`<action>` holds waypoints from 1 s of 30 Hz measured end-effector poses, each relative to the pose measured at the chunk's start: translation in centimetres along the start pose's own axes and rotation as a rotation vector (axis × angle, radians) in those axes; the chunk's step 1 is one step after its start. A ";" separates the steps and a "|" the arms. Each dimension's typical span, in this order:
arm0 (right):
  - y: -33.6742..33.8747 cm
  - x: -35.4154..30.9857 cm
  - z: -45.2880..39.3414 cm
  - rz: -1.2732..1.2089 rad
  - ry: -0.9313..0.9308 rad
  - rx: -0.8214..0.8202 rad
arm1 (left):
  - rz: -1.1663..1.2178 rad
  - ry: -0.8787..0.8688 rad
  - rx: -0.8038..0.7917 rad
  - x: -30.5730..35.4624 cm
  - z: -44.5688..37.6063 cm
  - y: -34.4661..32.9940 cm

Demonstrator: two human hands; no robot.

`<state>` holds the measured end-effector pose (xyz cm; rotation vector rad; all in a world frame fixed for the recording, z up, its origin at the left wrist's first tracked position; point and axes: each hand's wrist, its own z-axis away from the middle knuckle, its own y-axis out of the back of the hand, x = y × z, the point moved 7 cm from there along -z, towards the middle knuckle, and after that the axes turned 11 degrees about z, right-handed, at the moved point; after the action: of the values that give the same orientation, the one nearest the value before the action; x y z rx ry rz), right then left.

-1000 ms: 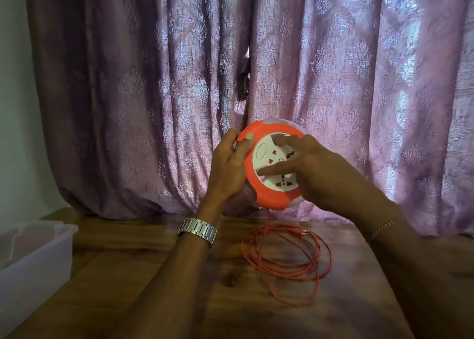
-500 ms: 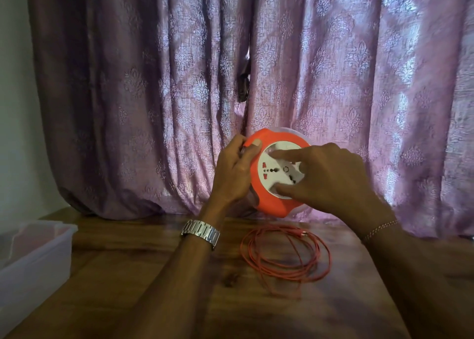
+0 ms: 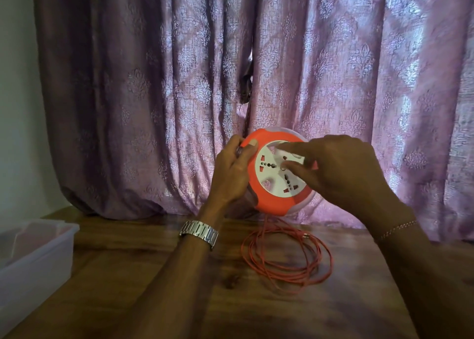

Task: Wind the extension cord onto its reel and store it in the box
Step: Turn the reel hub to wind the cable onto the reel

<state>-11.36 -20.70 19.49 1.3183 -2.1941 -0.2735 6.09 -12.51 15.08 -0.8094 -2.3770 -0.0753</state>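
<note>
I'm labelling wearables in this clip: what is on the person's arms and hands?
Both forearms are bare, no sleeves showing. The left wrist carries a silver metal link watch band; the right wrist a thin beaded chain bracelet. No gloves; I cannot make out any rings.

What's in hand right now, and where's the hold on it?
The reel, lifted off the table. The left hand grips its orange rim on the left side; the right hand presses fingertips on the white socket face.

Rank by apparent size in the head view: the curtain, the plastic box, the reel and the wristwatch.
1. curtain, fills the background.
2. plastic box, though cut off by the frame edge and nearer the camera.
3. reel, partly hidden by both hands.
4. wristwatch.
</note>
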 end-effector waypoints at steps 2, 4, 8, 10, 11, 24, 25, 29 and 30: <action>-0.5 -0.6 -0.1 -0.071 0.096 -0.064 | 0.030 0.006 -0.005 -0.1 0.0 -0.1; -1.9 -1.3 0.0 -0.156 0.146 -0.206 | 0.053 0.006 -0.014 0.0 -0.1 -0.3; -2.6 -2.0 0.1 -0.140 0.188 -0.206 | 0.053 -0.022 -0.033 0.2 -0.2 -0.4; -2.4 -2.2 0.2 -0.091 0.221 -0.146 | 0.074 -0.016 -0.036 0.2 -0.2 -0.3; -2.3 -2.2 0.2 -0.061 0.231 -0.136 | 0.082 -0.013 -0.033 0.2 -0.2 -0.3; -2.2 -2.0 0.1 0.052 0.192 -0.068 | 0.055 -0.008 -0.022 0.5 -0.2 -0.1; -2.3 -1.7 0.0 0.055 0.164 -0.077 | 0.039 -0.005 -0.024 0.5 -0.2 -0.2; -1.9 -0.6 0.1 0.002 -0.023 0.024 | 0.012 -0.015 -0.027 0.6 -0.1 -0.5; -1.8 -0.4 0.2 -0.032 -0.080 0.054 | 0.027 -0.018 -0.029 0.6 -0.1 -0.5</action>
<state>-9.93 -21.27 18.36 1.3949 -2.2634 -0.2853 5.47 -12.62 15.65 -0.8593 -2.3858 -0.0924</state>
